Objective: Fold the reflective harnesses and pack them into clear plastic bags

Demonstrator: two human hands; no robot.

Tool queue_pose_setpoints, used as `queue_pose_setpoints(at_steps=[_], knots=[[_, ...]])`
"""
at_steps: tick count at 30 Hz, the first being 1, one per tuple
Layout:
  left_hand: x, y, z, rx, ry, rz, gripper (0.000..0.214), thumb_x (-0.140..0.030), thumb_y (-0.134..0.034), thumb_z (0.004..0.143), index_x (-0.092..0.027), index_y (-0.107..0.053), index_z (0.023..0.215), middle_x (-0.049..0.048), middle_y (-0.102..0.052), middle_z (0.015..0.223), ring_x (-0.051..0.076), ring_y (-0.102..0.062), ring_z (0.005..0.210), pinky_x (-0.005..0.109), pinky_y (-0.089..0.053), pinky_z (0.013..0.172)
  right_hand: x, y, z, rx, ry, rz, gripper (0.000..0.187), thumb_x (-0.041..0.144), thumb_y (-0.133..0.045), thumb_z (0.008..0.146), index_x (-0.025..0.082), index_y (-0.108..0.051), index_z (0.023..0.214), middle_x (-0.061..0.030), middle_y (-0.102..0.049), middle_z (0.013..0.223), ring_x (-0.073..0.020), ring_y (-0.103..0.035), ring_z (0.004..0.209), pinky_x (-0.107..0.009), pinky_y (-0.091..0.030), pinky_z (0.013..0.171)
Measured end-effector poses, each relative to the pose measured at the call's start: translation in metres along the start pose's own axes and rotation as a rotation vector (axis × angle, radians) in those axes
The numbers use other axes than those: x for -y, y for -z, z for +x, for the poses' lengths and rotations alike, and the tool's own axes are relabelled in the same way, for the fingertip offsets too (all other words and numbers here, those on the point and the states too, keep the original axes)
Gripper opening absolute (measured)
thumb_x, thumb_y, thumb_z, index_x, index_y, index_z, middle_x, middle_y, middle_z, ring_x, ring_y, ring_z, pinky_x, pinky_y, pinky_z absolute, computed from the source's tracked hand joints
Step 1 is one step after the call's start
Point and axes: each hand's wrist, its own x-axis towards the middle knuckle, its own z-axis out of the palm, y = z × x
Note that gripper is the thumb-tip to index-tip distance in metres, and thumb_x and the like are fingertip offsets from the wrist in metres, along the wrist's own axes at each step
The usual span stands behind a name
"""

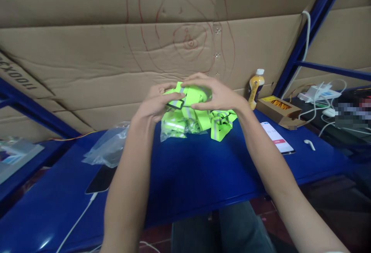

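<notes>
- Far left: clear plastic bag [108, 148] lies crumpled on blue table [188, 171], a dark phone [101, 179] w/ white cable [77, 220] just in front of it.
- Left hand [156, 104] raised above table, fingers pinching the neon-yellow reflective strap [189, 94] at a black buckle [175, 105].
- Right hand [216, 94] grips same strap from other side, fingers curled over top.
- Below hands: pile of yellow straps [197, 123] on table, near cardboard wall [116, 52].
- Right: juice bottle [256, 87], open box [278, 110], lit phone [276, 137], earbud [309, 144].
</notes>
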Motion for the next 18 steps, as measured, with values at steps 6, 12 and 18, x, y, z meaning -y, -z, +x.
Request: queue_pose_setpoints(at_steps=[6, 12, 18], knots=[[0.001, 0.003, 0.002, 0.024, -0.404, 0.351, 0.053, -0.036, -0.100, 0.062, -0.021, -0.081, 0.109, 0.0084, -0.079, 0.125, 0.031, -0.069, 0.125, 0.043, -0.053, 0.112, -0.002, 0.007, -0.005, -0.040, -0.155, 0.128, 0.068, 0.068, -0.075, 0.092, 0.018, -0.068, 0.138, -0.0138, -0.071, 0.140, -0.0307, -0.065, 0.125, -0.049, -0.051, 0.113], [-0.006, -0.018, -0.009, 0.036, -0.504, 0.524, 0.041, -0.042, -0.094, 0.072, -0.021, -0.079, 0.104, 0.0068, -0.080, 0.113, 0.029, -0.071, 0.113, 0.042, -0.054, 0.108, 0.002, 0.021, -0.011, 0.145, -0.370, 0.324, 0.057, 0.065, -0.090, 0.076, 0.015, -0.074, 0.097, 0.0003, -0.068, 0.081, -0.0145, -0.058, 0.073, -0.026, -0.045, 0.063], [-0.003, -0.043, -0.008, -0.076, -0.366, 0.205, 0.042, -0.063, -0.084, 0.082, -0.024, -0.076, 0.096, 0.0072, -0.078, 0.109, 0.030, -0.071, 0.117, 0.038, -0.060, 0.095, -0.005, 0.015, -0.011, 0.030, -0.295, 0.400, 0.053, 0.061, -0.092, 0.074, 0.016, -0.070, 0.089, 0.0021, -0.062, 0.076, -0.0133, -0.052, 0.070, -0.026, -0.041, 0.063]])
